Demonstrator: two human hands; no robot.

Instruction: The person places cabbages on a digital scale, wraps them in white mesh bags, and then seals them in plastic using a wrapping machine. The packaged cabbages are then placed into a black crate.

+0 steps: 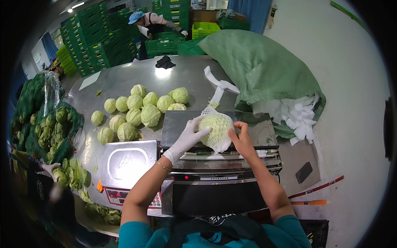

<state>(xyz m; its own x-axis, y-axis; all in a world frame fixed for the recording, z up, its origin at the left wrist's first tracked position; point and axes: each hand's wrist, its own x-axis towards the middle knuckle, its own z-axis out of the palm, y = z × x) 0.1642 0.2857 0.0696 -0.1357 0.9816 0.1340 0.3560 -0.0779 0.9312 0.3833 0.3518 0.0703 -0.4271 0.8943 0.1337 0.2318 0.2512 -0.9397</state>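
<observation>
A pale green cabbage [214, 128] in a white foam net sleeve sits between my hands, above the steel top plate of a film wrapping machine [254, 130]. My left hand [194, 133], in a white glove, grips its left side with the thumb across the front. Bare, my right hand [243, 138] holds the right side of the sleeve with thumb and fingers. The net narrows to a gathered end towards me and another at the far side. Just left of the machine is a digital weighing scale [128, 164] with a bare steel pan.
Several loose cabbages [150, 114] lie on the steel table [124, 76]. A green woven sack [263, 62] spills white foam nets [297, 114] at right, near a phone [304, 172]. Cabbages in green mesh bags [51, 130] and a co-worker's gloved hand [51, 169] are at left. Another person [152, 23] bends by green crates [164, 45].
</observation>
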